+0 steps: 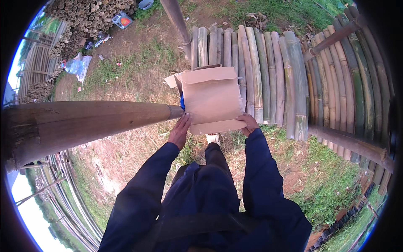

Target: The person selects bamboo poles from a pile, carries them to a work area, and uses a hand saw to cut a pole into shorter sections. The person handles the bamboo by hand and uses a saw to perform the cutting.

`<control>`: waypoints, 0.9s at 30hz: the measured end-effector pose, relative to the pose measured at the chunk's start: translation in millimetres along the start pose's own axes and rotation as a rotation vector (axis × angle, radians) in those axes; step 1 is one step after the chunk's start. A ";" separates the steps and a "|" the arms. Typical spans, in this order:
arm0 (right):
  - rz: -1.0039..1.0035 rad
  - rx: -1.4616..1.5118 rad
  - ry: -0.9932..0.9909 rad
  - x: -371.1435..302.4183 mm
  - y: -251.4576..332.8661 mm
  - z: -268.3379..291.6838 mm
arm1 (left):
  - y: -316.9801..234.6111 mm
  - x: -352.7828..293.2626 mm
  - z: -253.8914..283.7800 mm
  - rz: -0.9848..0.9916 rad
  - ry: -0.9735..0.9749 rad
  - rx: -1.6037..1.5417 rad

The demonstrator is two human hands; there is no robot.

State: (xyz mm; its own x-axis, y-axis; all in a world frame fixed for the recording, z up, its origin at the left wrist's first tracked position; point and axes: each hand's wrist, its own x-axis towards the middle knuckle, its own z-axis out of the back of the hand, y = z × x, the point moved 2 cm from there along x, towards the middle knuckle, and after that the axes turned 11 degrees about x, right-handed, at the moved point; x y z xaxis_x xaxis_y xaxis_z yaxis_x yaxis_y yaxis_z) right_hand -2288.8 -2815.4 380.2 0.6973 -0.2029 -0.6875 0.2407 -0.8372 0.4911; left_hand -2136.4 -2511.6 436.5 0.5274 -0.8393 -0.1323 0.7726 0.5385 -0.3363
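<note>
A brown cardboard box (212, 97) with creased, raised flaps is in front of me, at the left end of a bamboo slat platform. Its broad inner or top face is bare cardboard; whether anything lies under it is hidden. At the near left corner my left hand (180, 131) presses its fingers along the edge. My right hand (250, 124) pinches the near right corner, thumb on top of the near flap (218, 126) and the other fingers underneath. A bit of blue (182, 103) shows beside the box's left side.
The bamboo slat platform (289, 84) stretches away to the right. A thick bamboo pole (88, 128) juts in from the left, ending close to the box. Far left are stacked bamboo pieces (90, 17), a plastic jug (121, 20) and a clear plastic bag (77, 67) on grassy ground.
</note>
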 end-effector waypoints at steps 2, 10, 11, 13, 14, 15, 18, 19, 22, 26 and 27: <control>0.070 -0.074 0.044 1.5 -4.5 10.4 | 5.0 -16.0 4.0 0.070 0.024 -0.010; 0.227 -0.337 0.018 5.6 37.6 -54.3 | 35.6 -133.2 -0.2 0.230 0.192 -0.092; 0.131 -0.407 -0.033 9.5 33.5 -54.5 | 45.0 -158.1 -8.9 0.256 0.219 -0.093; 0.001 -0.500 -0.118 21.7 41.5 -50.3 | 60.2 -195.2 -18.4 0.333 0.282 -0.081; -0.016 -0.690 -0.186 26.4 44.7 -46.7 | 65.0 -218.0 -22.4 0.395 0.339 -0.083; -0.027 -0.880 -0.244 34.9 49.9 -48.6 | 72.6 -245.0 -31.1 0.421 0.343 -0.105; 0.137 -0.966 -0.240 66.1 66.7 -8.7 | 81.2 -296.4 -58.3 0.555 0.489 -0.190; 0.209 -0.911 -0.185 73.1 62.6 -9.2 | 77.3 -309.9 -57.5 0.602 0.513 -0.214; 0.150 -0.962 -0.220 77.5 67.1 -28.0 | 68.8 -346.2 -61.4 0.730 0.574 -0.246; 0.091 -0.878 -0.162 57.5 71.3 -43.1 | 59.0 -352.4 -75.8 0.769 0.575 -0.312; 0.085 -0.883 -0.177 50.0 75.4 -40.2 | 53.4 -344.9 -77.4 0.741 0.577 -0.342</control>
State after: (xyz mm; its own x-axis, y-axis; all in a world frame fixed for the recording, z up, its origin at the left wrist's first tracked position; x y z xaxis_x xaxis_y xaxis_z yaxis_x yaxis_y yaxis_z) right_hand -2208.6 -2868.2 404.3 0.6399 -0.3821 -0.6667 0.6748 -0.1358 0.7254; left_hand -2304.4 -2199.2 392.0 0.5124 -0.2573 -0.8193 0.1273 0.9663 -0.2238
